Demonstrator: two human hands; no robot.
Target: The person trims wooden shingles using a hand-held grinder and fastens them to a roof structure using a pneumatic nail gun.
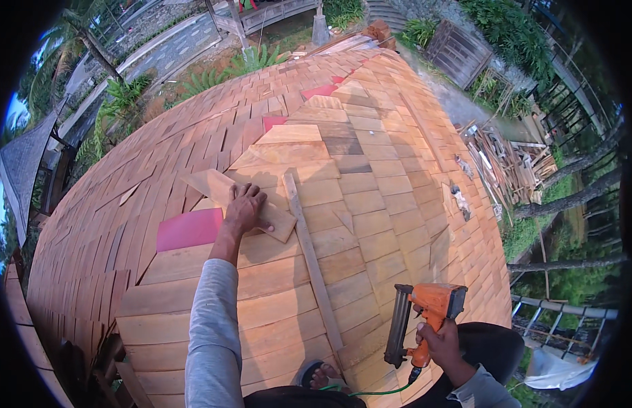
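Observation:
My left hand (245, 209) presses on a loose wooden shingle (280, 221) that lies slantwise across the roof's hip, its fingers bent over the upper face and the thumb at its lower edge. Just left of that shingle, a pink-red sheet (190, 230) shows between the wood courses. In my right hand (440, 345) is an orange and black nail gun (435, 302), gripped by its handle and held above the shingles at the lower right. A green air hose (384, 392) runs from the bottom of its handle toward my foot.
A long wooden batten (309, 255) lies up the slope right of my left hand. My sandalled foot (323, 376) rests on the shingles (282, 306). Scrap wood (513, 163) is piled on the ground beyond the right roof edge. A ladder (551, 325) shows at the lower right.

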